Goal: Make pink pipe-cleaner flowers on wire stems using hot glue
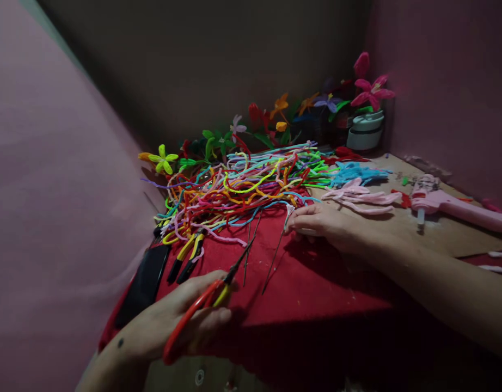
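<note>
My left hand point(169, 313) is closed around scissors point(184, 321) with red-orange handles; their dark blades point up and away, close together. Pinched in the fingertips of my right hand point(322, 222) is a thin wire stem point(273, 265) with a small white tuft at its upper end. The stem slants down toward the front of the red cloth point(316, 288). Between the hands, other thin wires point(246, 256) lie on the cloth, near the scissor tips. Just behind my right hand spreads a large tangle of coloured pipe cleaners point(234, 190).
Yellow-and-black pliers point(188, 255) and a dark flat phone-like object point(142, 283) lie at the left. A pink glue gun point(459, 207) rests on a brown board point(434, 239) at the right, near pink pipe-cleaner pieces point(359, 197). Pipe-cleaner flowers point(372, 93) line the back.
</note>
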`<state>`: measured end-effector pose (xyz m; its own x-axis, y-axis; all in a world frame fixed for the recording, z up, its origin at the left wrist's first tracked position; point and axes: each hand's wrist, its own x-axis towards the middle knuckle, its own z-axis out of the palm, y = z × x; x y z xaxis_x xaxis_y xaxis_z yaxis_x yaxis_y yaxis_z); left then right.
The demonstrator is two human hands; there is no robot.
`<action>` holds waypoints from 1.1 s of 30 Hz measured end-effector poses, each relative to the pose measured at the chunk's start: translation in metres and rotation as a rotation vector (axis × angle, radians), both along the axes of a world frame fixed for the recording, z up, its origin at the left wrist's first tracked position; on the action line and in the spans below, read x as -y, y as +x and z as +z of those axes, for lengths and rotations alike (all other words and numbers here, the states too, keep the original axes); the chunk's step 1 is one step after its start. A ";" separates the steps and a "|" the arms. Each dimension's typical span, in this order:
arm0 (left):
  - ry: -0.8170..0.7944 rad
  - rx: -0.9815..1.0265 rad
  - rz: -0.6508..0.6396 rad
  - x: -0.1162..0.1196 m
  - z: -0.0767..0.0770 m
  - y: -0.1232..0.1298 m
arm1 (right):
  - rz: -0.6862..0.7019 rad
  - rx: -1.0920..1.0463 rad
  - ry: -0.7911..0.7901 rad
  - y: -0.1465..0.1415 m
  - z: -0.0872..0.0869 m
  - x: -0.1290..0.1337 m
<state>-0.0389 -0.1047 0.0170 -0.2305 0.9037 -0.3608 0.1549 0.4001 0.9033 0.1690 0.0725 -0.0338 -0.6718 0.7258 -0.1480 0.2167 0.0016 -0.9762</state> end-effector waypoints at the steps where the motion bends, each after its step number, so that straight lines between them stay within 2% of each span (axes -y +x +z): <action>1: -0.093 0.026 -0.193 -0.002 -0.003 0.009 | -0.003 -0.019 -0.015 0.000 0.000 0.000; 2: -0.120 0.071 -0.310 -0.005 -0.008 0.017 | -0.001 -0.039 -0.032 0.000 0.000 0.000; 3: -0.119 0.111 -0.376 -0.008 -0.012 0.025 | 0.001 -0.059 -0.051 -0.001 -0.002 -0.001; 5: -0.116 0.155 -0.428 -0.013 -0.021 0.037 | 0.003 -0.095 -0.091 -0.002 -0.006 -0.003; 8: -0.133 0.206 -0.401 -0.020 -0.032 0.045 | 0.007 -0.122 -0.116 -0.002 -0.012 -0.006; 13: -0.203 0.324 -0.323 -0.027 -0.041 0.042 | 0.035 -0.126 -0.111 -0.002 -0.013 -0.006; 17: -0.212 0.300 -0.405 -0.034 -0.041 0.039 | 0.028 -0.113 -0.106 -0.003 -0.009 -0.004; 22: -0.142 0.216 -0.498 -0.041 -0.039 0.038 | 0.002 -0.124 -0.115 -0.004 -0.005 -0.002; 28: -0.114 0.154 -0.468 -0.042 -0.039 0.038 | 0.001 -0.191 -0.209 -0.004 -0.005 -0.002; 33: -0.102 0.094 -0.496 -0.044 -0.034 0.038 | 0.045 -0.266 -0.255 -0.005 -0.011 -0.006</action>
<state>-0.0008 -0.0605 -0.0171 0.2547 0.8554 -0.4510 0.2687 0.3854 0.8828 0.1644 0.0781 -0.0450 -0.7415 0.6569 -0.1366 -0.0391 -0.2456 -0.9686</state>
